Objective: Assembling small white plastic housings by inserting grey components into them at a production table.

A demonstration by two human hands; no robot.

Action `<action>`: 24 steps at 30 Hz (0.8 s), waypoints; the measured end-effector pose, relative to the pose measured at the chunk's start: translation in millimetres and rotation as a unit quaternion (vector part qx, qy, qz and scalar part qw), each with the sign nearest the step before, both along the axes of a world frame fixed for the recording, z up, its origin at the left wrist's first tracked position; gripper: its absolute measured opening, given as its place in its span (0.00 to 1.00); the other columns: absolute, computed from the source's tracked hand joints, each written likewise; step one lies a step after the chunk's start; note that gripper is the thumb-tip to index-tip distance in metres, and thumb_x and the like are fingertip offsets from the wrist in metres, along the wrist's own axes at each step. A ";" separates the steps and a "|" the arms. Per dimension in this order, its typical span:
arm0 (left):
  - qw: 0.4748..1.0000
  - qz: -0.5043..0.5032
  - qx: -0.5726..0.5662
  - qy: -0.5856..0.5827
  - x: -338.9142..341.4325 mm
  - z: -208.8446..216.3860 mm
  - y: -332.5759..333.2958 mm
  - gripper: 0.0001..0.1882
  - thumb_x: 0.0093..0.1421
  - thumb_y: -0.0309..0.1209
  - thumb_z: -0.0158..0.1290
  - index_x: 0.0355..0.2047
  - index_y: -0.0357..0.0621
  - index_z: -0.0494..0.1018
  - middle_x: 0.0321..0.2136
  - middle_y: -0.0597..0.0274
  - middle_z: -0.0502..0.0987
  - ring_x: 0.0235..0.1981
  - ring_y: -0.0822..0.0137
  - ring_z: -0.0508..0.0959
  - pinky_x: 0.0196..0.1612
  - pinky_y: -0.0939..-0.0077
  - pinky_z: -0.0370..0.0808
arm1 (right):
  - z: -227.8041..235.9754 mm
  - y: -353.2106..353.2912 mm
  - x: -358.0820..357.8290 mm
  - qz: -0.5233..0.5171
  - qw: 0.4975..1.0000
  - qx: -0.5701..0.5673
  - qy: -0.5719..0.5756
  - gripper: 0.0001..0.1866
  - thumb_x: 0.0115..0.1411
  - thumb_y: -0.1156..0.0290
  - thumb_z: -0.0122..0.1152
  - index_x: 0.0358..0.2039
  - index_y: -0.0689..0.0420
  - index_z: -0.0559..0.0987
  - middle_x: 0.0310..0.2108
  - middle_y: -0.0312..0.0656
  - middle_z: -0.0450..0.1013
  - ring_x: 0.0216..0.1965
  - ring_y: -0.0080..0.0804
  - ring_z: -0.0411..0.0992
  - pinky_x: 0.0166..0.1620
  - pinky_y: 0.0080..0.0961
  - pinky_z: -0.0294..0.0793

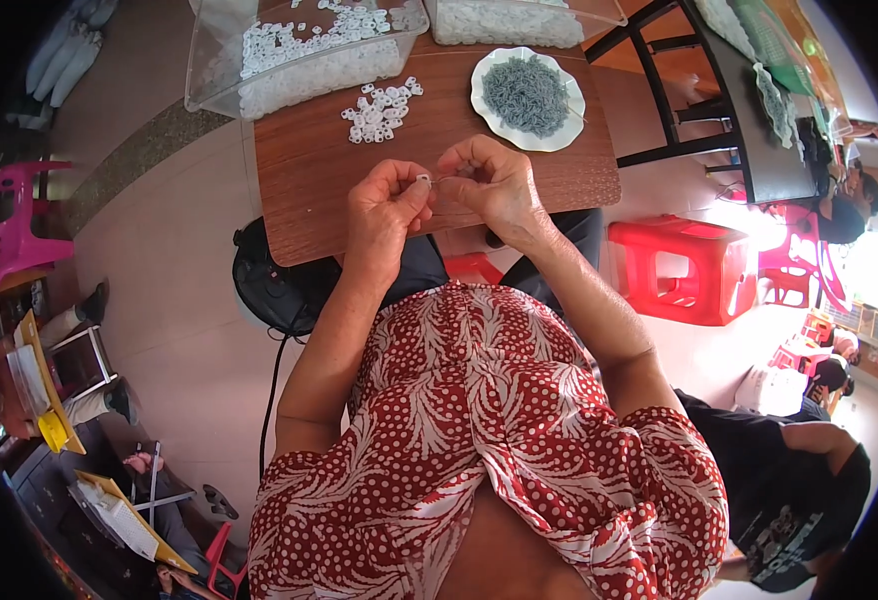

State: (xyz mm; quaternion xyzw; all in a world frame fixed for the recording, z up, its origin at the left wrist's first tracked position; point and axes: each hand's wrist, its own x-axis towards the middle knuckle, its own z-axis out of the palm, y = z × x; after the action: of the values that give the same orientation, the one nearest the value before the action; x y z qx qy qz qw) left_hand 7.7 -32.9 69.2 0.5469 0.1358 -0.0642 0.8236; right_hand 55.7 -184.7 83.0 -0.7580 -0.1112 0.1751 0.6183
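Note:
Above the near part of the brown wooden table (pixel 309 190), both hands meet with their fingertips almost touching. My left hand (pixel 384 205) pinches a small white plastic piece (pixel 424 179) between thumb and forefinger. Just to its right, my right hand (pixel 499 190) is closed in a pinch; what lies in its fingertips is too small to make out. Beyond my left hand is a loose pile of similar white plastic pieces (pixel 383 112). Past my right hand stands a white scalloped plate (pixel 478 97), heaped with small grey pieces (pixel 527 92).
A clear plastic bin (pixel 304 82) full of white pieces stands at the table's far left, with another clear bin (pixel 519 25) beside it. Right of the table are a red stool (pixel 689 270) and a dark-framed table (pixel 699 115). A black bag-like object (pixel 269 280) sits below its left edge.

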 end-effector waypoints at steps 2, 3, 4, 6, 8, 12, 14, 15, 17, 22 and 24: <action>1.000 0.000 0.006 0.002 -0.5 -0.7 -0.6 0.03 0.58 0.26 0.51 0.32 0.40 0.71 0.24 0.67 0.73 0.22 0.79 0.69 0.24 0.89 0.65 | 1.2 0.3 -0.4 -0.001 1.000 -0.008 -0.001 0.10 0.49 0.82 0.60 0.34 0.62 0.75 0.29 0.31 0.71 0.28 0.12 0.65 0.31 0.11 0.66; 1.000 0.000 0.005 0.002 -0.8 -0.3 -1.0 0.03 0.58 0.26 0.51 0.32 0.40 0.71 0.24 0.67 0.73 0.22 0.79 0.69 0.24 0.89 0.65 | 0.9 0.6 -0.4 0.001 1.000 -0.007 0.000 0.10 0.49 0.82 0.60 0.34 0.62 0.75 0.29 0.31 0.71 0.28 0.12 0.65 0.31 0.11 0.66; 1.000 0.002 0.018 0.004 -0.9 0.7 -1.0 0.03 0.58 0.26 0.51 0.32 0.40 0.72 0.24 0.67 0.73 0.22 0.80 0.69 0.23 0.89 0.65 | 0.7 1.2 -0.2 0.003 1.000 -0.006 0.001 0.10 0.49 0.82 0.60 0.34 0.62 0.75 0.29 0.31 0.70 0.27 0.12 0.65 0.31 0.10 0.65; 1.000 0.004 0.030 0.006 -0.9 0.6 -0.7 0.03 0.58 0.26 0.51 0.32 0.40 0.72 0.24 0.68 0.73 0.22 0.80 0.69 0.23 0.89 0.65 | 5.7 2.8 -1.5 0.004 1.000 -0.016 -0.008 0.09 0.49 0.82 0.60 0.33 0.62 0.75 0.28 0.30 0.70 0.27 0.12 0.65 0.30 0.10 0.65; 0.999 0.002 0.036 -0.003 -1.1 -1.5 -1.2 0.03 0.58 0.26 0.51 0.32 0.40 0.72 0.23 0.68 0.73 0.21 0.81 0.69 0.23 0.90 0.64 | 6.1 3.2 -2.1 0.004 1.000 -0.025 -0.016 0.09 0.49 0.81 0.60 0.33 0.62 0.75 0.28 0.30 0.70 0.26 0.11 0.64 0.30 0.10 0.65; 0.997 0.004 0.073 -0.016 -1.7 -3.5 -2.8 0.03 0.58 0.25 0.51 0.32 0.40 0.72 0.23 0.68 0.73 0.21 0.82 0.68 0.22 0.91 0.64 | 6.4 3.7 -2.5 0.007 0.999 -0.026 -0.020 0.09 0.49 0.81 0.61 0.32 0.61 0.75 0.27 0.30 0.70 0.25 0.11 0.63 0.28 0.10 0.64; 0.997 0.013 0.075 -0.029 -2.0 -6.6 -3.3 0.02 0.57 0.24 0.51 0.31 0.40 0.72 0.23 0.69 0.73 0.20 0.82 0.68 0.22 0.91 0.64 | 7.1 4.3 -2.7 0.009 0.999 -0.044 -0.030 0.09 0.48 0.81 0.61 0.32 0.61 0.75 0.27 0.30 0.70 0.25 0.11 0.63 0.28 0.10 0.64; 0.997 0.014 0.075 -0.028 -2.2 -7.3 -3.8 0.02 0.57 0.24 0.51 0.31 0.40 0.72 0.23 0.69 0.73 0.20 0.82 0.68 0.22 0.91 0.64 | 5.7 4.7 -2.7 0.007 0.999 -0.038 -0.025 0.08 0.48 0.81 0.61 0.32 0.61 0.76 0.27 0.30 0.71 0.25 0.11 0.63 0.28 0.10 0.64; 0.995 0.026 0.084 -0.049 -2.4 -7.7 -5.3 0.02 0.57 0.23 0.51 0.31 0.39 0.72 0.22 0.69 0.73 0.20 0.83 0.68 0.22 0.91 0.64 | 4.9 5.5 -2.9 0.006 0.999 -0.033 -0.021 0.08 0.48 0.81 0.61 0.32 0.61 0.76 0.27 0.30 0.71 0.25 0.11 0.63 0.28 0.10 0.64; 0.994 0.036 0.096 -0.042 -2.7 -7.1 -7.4 0.02 0.57 0.22 0.51 0.31 0.38 0.72 0.22 0.69 0.73 0.19 0.82 0.67 0.21 0.91 0.64 | -2.4 6.9 -4.2 -0.030 0.997 0.055 0.033 0.08 0.48 0.83 0.60 0.31 0.63 0.75 0.27 0.33 0.72 0.26 0.13 0.67 0.31 0.11 0.67; 0.993 0.041 0.102 -0.039 -2.7 -10.0 -11.3 0.02 0.57 0.22 0.51 0.31 0.38 0.73 0.22 0.69 0.73 0.19 0.82 0.67 0.21 0.90 0.64 | -3.2 7.5 -4.6 -0.036 0.998 0.050 0.032 0.08 0.48 0.84 0.60 0.31 0.63 0.75 0.27 0.33 0.72 0.27 0.14 0.68 0.31 0.11 0.68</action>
State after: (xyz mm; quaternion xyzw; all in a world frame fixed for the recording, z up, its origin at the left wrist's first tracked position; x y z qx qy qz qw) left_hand 5.1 -44.3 59.2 0.6244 0.1313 0.0051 0.7699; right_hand 51.2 -177.2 79.8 -0.7240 -0.0731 0.1711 0.6642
